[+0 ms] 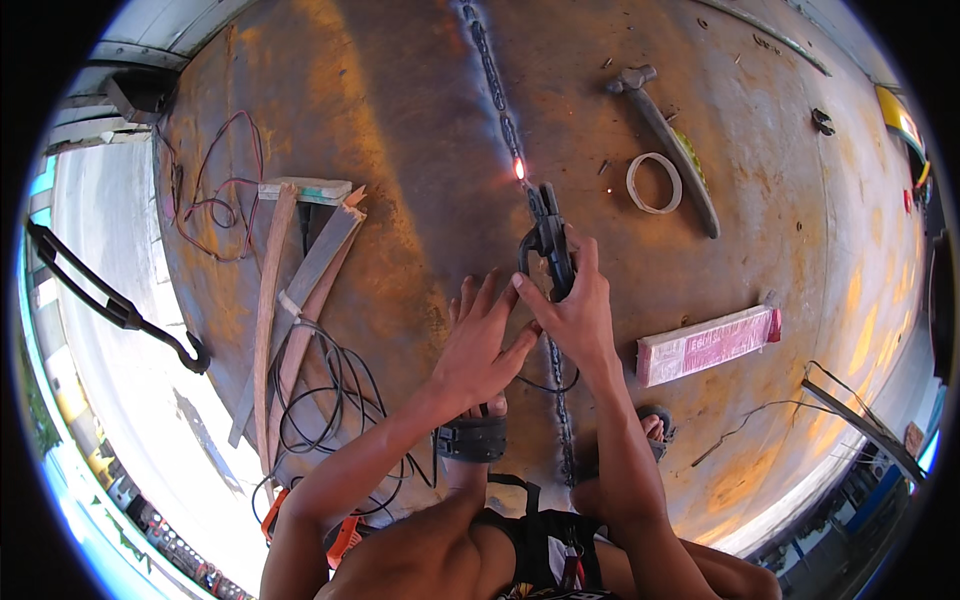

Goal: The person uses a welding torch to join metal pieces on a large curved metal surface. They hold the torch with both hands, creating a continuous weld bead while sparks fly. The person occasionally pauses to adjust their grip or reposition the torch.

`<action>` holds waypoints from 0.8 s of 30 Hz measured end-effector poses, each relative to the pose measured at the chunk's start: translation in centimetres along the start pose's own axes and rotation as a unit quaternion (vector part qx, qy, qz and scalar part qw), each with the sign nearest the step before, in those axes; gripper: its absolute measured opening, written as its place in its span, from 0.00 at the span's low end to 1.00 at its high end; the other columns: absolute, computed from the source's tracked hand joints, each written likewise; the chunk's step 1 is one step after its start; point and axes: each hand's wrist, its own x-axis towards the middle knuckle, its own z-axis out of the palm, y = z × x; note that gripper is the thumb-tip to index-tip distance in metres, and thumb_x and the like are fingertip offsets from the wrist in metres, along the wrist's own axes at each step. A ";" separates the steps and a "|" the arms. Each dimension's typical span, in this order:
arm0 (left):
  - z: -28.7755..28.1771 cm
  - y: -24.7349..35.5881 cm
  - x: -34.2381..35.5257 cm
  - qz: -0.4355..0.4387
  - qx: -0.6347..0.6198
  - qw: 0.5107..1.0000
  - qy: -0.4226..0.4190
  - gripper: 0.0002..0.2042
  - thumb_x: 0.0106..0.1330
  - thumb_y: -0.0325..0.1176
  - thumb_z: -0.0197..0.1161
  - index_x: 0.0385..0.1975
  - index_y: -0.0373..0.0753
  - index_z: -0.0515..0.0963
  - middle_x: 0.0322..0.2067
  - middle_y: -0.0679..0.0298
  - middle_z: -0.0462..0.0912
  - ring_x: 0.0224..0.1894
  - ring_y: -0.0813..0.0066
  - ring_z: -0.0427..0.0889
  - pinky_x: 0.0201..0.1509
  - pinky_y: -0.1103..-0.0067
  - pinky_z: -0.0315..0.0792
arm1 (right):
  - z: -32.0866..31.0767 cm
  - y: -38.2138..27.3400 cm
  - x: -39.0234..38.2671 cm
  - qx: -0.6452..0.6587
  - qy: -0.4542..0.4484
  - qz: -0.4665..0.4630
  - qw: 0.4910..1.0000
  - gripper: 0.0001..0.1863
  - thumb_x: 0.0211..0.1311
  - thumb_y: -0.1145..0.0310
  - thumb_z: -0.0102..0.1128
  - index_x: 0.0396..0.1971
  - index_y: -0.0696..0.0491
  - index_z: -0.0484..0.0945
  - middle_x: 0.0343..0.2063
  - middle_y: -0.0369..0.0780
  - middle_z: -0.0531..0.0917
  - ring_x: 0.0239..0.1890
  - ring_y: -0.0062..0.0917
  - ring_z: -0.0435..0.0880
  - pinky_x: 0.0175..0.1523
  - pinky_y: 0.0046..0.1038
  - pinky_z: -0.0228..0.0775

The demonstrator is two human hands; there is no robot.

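Observation:
My right hand (582, 312) is closed around a black welding electrode holder (550, 240), its jaws pointing away from me. Just beyond the jaws a spot glows orange-white on the dark, lumpy weld seam (492, 80), which runs up the rusty steel plate (400, 120). Between jaws and glow, little of any electrode can be made out. My left hand (480, 345) hovers beside the holder with its fingers stretched out and holds nothing. Its thumb reaches close to my right hand; whether they touch I cannot tell. A thin cable loops below the holder.
Right of the seam lie a hammer (665, 135), a pale ring (654, 183) and a pink-and-white box (708, 345). On the left are wooden strips (275, 320), coiled black cable (330, 390) and a black turnbuckle-like bar with a hook (115, 305). My sandalled feet flank the seam.

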 end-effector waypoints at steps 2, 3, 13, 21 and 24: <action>0.0 0.0 0.0 -0.002 0.001 1.000 0.001 0.37 0.82 0.51 0.60 0.81 0.32 0.62 0.82 0.30 0.55 0.83 0.16 0.47 0.84 0.33 0.47 | -0.1 -0.5 0.0 -0.002 -0.006 0.014 1.000 0.45 0.65 0.56 0.80 0.71 0.64 0.65 0.41 0.52 0.90 0.36 0.46 0.92 0.46 0.42 0.82; 0.0 -0.1 0.0 -0.004 0.001 1.000 0.001 0.37 0.81 0.51 0.60 0.81 0.32 0.62 0.82 0.30 0.55 0.83 0.16 0.47 0.84 0.33 0.47 | -0.1 -0.6 0.0 -0.003 -0.009 0.021 1.000 0.45 0.65 0.56 0.80 0.71 0.64 0.65 0.41 0.52 0.90 0.35 0.46 0.92 0.45 0.42 0.82; 0.0 0.1 0.0 -0.005 0.006 1.000 0.000 0.37 0.81 0.50 0.61 0.81 0.32 0.62 0.81 0.31 0.55 0.83 0.17 0.47 0.84 0.32 0.47 | -0.1 -0.4 0.0 -0.007 -0.006 0.023 1.000 0.45 0.65 0.56 0.80 0.71 0.63 0.65 0.41 0.52 0.90 0.38 0.47 0.92 0.47 0.44 0.82; 0.0 0.0 0.0 0.002 0.003 1.000 0.003 0.37 0.81 0.49 0.61 0.81 0.32 0.62 0.81 0.30 0.56 0.83 0.17 0.48 0.83 0.32 0.47 | 0.0 -0.4 0.0 0.003 -0.009 0.023 1.000 0.44 0.65 0.57 0.80 0.71 0.62 0.65 0.41 0.53 0.90 0.39 0.49 0.93 0.48 0.44 0.82; 0.0 0.0 0.0 0.003 -0.001 1.000 0.004 0.37 0.81 0.49 0.60 0.81 0.32 0.62 0.81 0.30 0.56 0.83 0.17 0.48 0.83 0.32 0.47 | 0.0 -0.4 0.1 0.008 -0.009 0.023 1.000 0.44 0.65 0.56 0.80 0.71 0.62 0.65 0.42 0.53 0.90 0.39 0.49 0.93 0.48 0.44 0.82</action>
